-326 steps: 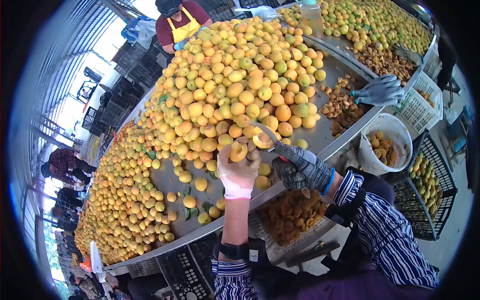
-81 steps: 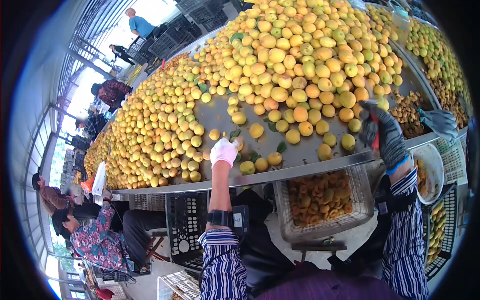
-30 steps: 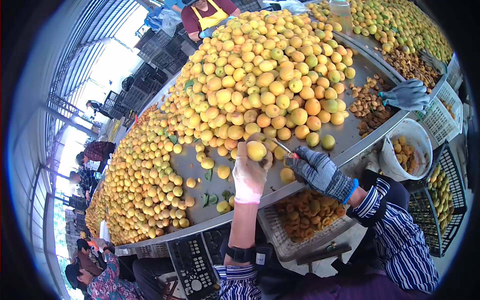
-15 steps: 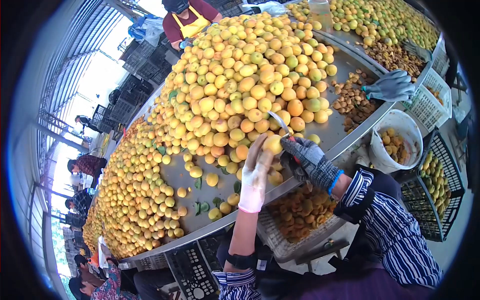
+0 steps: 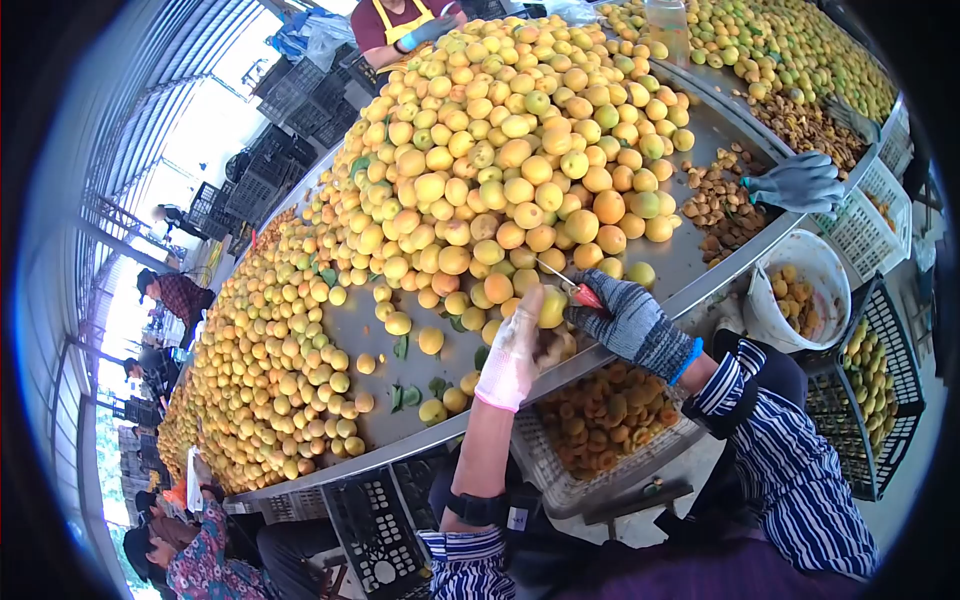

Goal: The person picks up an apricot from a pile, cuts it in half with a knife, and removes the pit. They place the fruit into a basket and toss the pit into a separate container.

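Note:
My left hand, in a thin white and pink glove, holds a yellow apricot against its fingers above the near table edge. The thumb side is partly hidden. Close by on the right, my right hand wears a grey knitted glove with a blue cuff. Its fingers are closed around the red handle of a small knife. The thin blade points up and left, just above the held apricot. Behind both hands rises a large heap of apricots on the metal table.
Below the table edge sits a crate of halved apricots. To the right are a white bucket, a black crate and grey gloves. Apricot stones lie on the tabletop. A co-worker is across; others are at left.
The view has shifted slightly, so the scene sits lower and farther right. The knife blade now appears straighter and lies lower, nearer the held apricot. The co-worker's gloved hand across the table has moved.

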`<control>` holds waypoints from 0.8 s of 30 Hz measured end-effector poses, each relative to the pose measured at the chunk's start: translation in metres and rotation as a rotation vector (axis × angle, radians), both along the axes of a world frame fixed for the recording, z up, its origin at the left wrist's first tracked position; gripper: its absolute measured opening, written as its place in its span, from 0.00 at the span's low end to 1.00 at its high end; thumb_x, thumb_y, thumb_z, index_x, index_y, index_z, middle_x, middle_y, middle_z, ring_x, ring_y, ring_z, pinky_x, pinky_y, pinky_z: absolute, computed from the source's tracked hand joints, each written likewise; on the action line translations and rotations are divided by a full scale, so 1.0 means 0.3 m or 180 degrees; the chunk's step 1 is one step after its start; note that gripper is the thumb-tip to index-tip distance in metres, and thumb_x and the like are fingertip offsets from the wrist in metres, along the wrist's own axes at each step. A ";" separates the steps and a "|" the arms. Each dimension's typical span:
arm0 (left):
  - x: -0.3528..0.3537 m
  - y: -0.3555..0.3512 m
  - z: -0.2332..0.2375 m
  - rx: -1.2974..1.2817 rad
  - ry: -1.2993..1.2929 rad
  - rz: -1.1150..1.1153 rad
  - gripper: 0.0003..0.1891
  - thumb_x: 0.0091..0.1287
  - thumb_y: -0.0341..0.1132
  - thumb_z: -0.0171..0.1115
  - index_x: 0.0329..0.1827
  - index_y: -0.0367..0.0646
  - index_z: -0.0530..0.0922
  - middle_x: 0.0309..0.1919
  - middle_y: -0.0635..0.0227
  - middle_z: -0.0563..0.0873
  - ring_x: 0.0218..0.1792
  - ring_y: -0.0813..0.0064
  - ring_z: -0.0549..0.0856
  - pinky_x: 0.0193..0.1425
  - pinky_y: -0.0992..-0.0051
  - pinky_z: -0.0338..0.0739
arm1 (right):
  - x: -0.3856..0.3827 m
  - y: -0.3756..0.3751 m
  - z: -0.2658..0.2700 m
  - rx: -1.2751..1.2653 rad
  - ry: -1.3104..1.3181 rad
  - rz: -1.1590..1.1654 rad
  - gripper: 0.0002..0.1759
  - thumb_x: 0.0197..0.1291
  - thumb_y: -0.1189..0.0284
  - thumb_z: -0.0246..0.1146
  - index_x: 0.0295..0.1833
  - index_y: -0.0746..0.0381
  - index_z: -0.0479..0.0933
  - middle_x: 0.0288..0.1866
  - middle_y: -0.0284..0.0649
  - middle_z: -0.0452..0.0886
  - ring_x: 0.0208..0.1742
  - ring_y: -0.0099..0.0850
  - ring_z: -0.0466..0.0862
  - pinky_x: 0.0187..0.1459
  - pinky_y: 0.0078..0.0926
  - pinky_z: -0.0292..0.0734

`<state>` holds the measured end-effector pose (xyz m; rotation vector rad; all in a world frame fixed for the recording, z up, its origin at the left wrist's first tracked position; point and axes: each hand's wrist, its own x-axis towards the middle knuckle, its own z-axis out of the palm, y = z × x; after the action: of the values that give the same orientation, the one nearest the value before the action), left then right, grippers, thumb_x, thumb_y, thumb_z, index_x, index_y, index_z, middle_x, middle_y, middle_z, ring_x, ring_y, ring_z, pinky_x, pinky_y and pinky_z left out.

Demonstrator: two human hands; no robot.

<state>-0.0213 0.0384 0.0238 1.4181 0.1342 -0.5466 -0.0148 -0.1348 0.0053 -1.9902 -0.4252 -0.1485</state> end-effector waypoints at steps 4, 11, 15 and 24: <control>0.042 -0.014 -0.002 -0.0808 -0.0039 0.0488 0.20 0.69 0.52 0.46 0.46 0.43 0.73 0.32 0.70 0.79 0.26 0.81 0.76 0.25 0.83 0.64 | -0.009 0.022 -0.003 0.0397 0.0255 -0.0066 0.19 0.60 0.63 0.61 0.51 0.63 0.70 0.35 0.50 0.79 0.40 0.45 0.82 0.40 0.35 0.77; 0.076 0.045 -0.005 -0.1836 -0.0459 0.1081 0.22 0.71 0.54 0.44 0.51 0.44 0.70 0.33 0.69 0.78 0.29 0.75 0.76 0.27 0.80 0.64 | -0.058 0.008 0.100 0.0341 0.1095 0.0395 0.14 0.66 0.64 0.56 0.47 0.65 0.72 0.27 0.45 0.78 0.28 0.38 0.81 0.31 0.34 0.75; 0.079 0.053 -0.020 -0.1032 -0.1014 0.1272 0.25 0.70 0.57 0.45 0.53 0.41 0.69 0.35 0.67 0.78 0.29 0.78 0.76 0.28 0.79 0.64 | -0.069 0.009 0.081 0.0768 0.1569 0.0458 0.17 0.66 0.61 0.56 0.48 0.65 0.73 0.25 0.41 0.77 0.26 0.29 0.79 0.31 0.29 0.74; 0.077 0.023 -0.017 -0.0246 -0.1595 0.1141 0.28 0.72 0.56 0.41 0.57 0.37 0.66 0.32 0.70 0.74 0.30 0.82 0.72 0.33 0.83 0.64 | -0.079 -0.005 0.099 0.0687 0.1605 0.0404 0.15 0.67 0.62 0.55 0.49 0.62 0.73 0.22 0.29 0.72 0.20 0.17 0.70 0.21 0.18 0.66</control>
<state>0.0017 0.0453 0.0185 1.3752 -0.0357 0.1034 -0.0386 -0.1364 0.0350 -1.7048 -0.1962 0.3677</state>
